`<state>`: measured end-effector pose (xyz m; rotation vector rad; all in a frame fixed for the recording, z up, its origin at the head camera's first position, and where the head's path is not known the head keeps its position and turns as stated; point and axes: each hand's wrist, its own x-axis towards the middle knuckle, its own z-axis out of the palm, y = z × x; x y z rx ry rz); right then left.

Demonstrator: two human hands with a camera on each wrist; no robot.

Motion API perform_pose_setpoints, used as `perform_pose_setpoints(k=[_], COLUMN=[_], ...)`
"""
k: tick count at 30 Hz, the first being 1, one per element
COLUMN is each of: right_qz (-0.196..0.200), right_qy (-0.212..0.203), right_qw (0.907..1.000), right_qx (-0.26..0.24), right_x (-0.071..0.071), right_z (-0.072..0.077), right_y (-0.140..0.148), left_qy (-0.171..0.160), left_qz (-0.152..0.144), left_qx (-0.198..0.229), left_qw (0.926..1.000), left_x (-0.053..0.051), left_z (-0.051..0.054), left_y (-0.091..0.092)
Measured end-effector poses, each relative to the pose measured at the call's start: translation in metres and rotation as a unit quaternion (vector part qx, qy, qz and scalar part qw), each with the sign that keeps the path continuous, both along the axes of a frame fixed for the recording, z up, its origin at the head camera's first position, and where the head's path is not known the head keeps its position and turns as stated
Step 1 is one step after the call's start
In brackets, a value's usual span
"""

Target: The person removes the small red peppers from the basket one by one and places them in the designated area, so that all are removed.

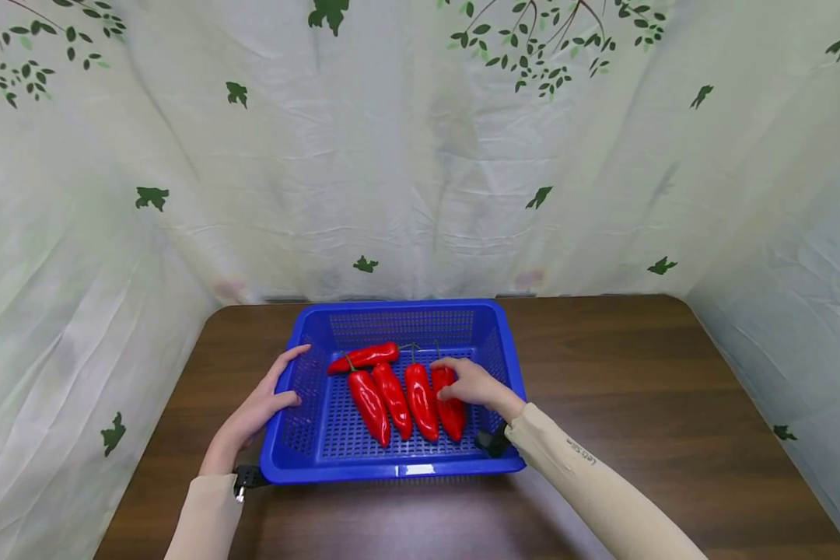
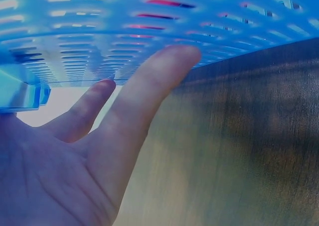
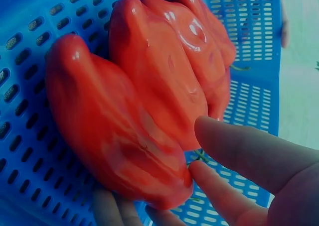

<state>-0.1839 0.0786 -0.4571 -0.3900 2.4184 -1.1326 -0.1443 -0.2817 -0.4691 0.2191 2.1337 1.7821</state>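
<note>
Several glossy red peppers with green stems lie in a blue perforated plastic basket. My right hand reaches inside and holds the rightmost pepper near its stem end. In the right wrist view that pepper has fingertips along its lower side, with the thumb near its other side. My left hand rests against the basket's left side, fingers spread at the rim. Its thumb looks straight along the outer wall in the left wrist view; some left fingers are hidden.
The basket stands on a brown wooden table, near its back edge. Behind and beside the table hangs a pale curtain with green leaf prints. Inside the basket, one pepper lies crosswise at the back left, with others beside each other in front.
</note>
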Motion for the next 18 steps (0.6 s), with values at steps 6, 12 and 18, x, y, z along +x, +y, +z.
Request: perform_pose_setpoints(k=[6,12,18], right_qz=[-0.002,-0.020,-0.032], right_qy=[0.009,0.013,0.024], right_qw=[0.9999,0.9997,0.9986], right_qx=[0.009,-0.005,-0.035], right_x=[-0.0001,-0.0001,-0.0004], right_z=[-0.0007,-0.0010,-0.0006], right_y=[-0.0008,-0.0012,-0.0007], left_qy=[-0.002,0.000,0.005], left_qz=[-0.003,-0.001,0.000], left_qx=[0.015,0.015,0.013], left_qw=[0.9999,0.9999,0.9999], left_x=[0.0007,0.0014,0.0012], left_z=[0.0002,-0.0003,-0.0010], left_y=[0.0002,0.0004,0.0005])
